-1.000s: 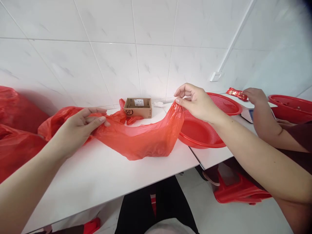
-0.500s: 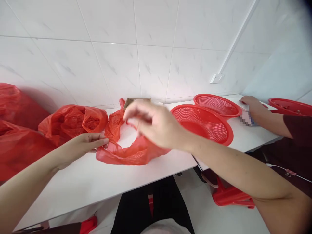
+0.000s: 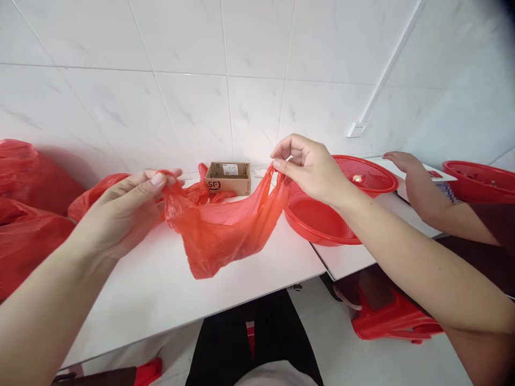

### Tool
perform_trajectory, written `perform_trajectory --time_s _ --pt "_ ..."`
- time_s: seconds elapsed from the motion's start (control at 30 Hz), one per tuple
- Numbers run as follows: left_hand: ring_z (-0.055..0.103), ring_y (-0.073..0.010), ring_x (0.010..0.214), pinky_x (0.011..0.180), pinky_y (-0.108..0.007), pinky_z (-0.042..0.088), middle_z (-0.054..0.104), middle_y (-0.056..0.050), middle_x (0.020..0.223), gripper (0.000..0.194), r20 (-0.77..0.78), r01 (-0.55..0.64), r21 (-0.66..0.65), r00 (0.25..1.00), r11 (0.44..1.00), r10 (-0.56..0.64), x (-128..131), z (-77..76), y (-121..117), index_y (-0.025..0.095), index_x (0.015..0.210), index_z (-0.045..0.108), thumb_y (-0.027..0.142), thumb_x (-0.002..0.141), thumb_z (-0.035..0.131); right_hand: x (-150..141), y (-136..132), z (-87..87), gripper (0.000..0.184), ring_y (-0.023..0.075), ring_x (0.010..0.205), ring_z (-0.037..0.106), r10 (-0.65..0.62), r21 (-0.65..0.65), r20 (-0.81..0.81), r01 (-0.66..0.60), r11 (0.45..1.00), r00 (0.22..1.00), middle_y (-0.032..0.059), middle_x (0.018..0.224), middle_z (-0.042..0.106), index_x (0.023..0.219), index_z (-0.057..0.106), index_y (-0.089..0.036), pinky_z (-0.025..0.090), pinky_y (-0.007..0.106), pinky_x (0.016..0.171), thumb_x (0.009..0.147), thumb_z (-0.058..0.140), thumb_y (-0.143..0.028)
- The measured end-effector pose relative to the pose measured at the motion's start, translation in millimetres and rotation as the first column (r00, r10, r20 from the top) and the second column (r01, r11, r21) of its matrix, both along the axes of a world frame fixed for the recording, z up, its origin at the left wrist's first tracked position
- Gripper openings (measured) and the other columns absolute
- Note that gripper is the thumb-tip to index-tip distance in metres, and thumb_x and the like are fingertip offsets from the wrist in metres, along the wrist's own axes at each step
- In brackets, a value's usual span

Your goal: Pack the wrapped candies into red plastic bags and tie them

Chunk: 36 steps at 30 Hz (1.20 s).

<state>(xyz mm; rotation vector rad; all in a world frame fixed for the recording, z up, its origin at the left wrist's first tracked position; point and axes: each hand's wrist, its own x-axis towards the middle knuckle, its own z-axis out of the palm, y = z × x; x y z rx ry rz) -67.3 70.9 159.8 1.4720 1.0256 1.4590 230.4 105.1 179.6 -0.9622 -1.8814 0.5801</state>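
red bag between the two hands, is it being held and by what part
Yes: the red plastic bag is held by its top at both ends, one in the left hand, the other in the right hand.

2 hands (image 3: 124, 214) (image 3: 308, 169) pinch 1 red plastic bag (image 3: 229, 228) at both ends above white bench (image 3: 161, 300). open cardboard box (image 3: 237, 186) behind. 2 red baskets (image 3: 311, 220) (image 3: 376, 171) to the right, co-worker's hand (image 3: 406, 161) beyond.

Bare white tabletop (image 3: 161, 289) lies open in front; baskets (image 3: 317, 214) block the right.
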Motion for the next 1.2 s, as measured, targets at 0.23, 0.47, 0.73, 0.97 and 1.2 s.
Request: perform_trajectory --time_s 0.23,0.47,0.73,0.97,1.2 --pt "0.068 -0.0213 0.088 0.072 -0.032 0.057 0.068 -0.004 0.090 0.054 -0.285 0.329 -0.313 0.862 0.891 -0.419 49 14.2 12 0.034 0.128 0.054 0.032 0.077 0.073 -39 7 26.2 0.011 0.0124 0.073 0.056 0.261 0.024 0.202 -0.271 0.962 0.944 0.0010 0.080 0.062 0.082 0.060 -0.019 0.046 0.027 0.066 0.080 0.058 -0.009" --pt "0.024 -0.0089 0.045 0.044 -0.023 0.036 0.021 0.008 0.056 0.027 -0.281 0.316 -0.415 0.847 0.853 -0.451 70 3.8 26 0.021 0.077 0.062 0.044 0.088 0.055 -67 19 10.1 0.015 0.0134 0.085 0.060 0.471 -0.072 0.093 -0.466 0.882 0.877 0.0016 0.092 0.065 0.095 0.058 -0.020 0.050 0.028 0.071 0.083 0.052 -0.013" --pt "0.034 -0.0101 0.048 0.055 -0.027 0.042 0.034 0.007 0.055 0.030 -0.117 0.327 -0.431 0.904 0.841 -0.412 54 -17.6 26 0.021 0.084 0.058 0.049 0.090 0.050 -37 11 -33.8 0.011 0.0115 0.077 0.056 0.369 -0.169 0.020 -0.361 0.917 0.929 -0.0001 0.085 0.059 0.091 0.055 -0.018 0.048 0.029 0.073 0.081 0.054 -0.014" --pt "0.060 -0.0187 0.076 0.073 -0.032 0.049 0.066 -0.002 0.079 0.012 -0.582 0.386 -0.304 0.649 0.871 -0.490 45 -6.2 14 0.024 0.083 0.071 0.025 0.080 0.060 -44 -19 -34.6 0.012 0.0144 0.098 0.060 0.457 -0.104 -0.065 -0.461 0.881 0.887 0.0035 0.105 0.064 0.100 0.058 -0.021 0.048 0.032 0.092 0.089 0.055 -0.024" --pt "0.054 -0.0144 0.063 0.052 -0.024 0.040 0.061 0.000 0.072 0.032 -0.806 0.138 0.242 0.580 0.960 0.120 48 -28.8 14 0.021 0.075 0.060 0.000 0.064 0.040 -63 17 -83.2 0.038 0.0177 0.126 0.049 0.328 -0.276 -0.130 -0.352 0.894 0.936 0.0027 0.140 0.051 0.134 0.050 -0.030 0.037 0.038 0.110 0.098 0.042 -0.033"
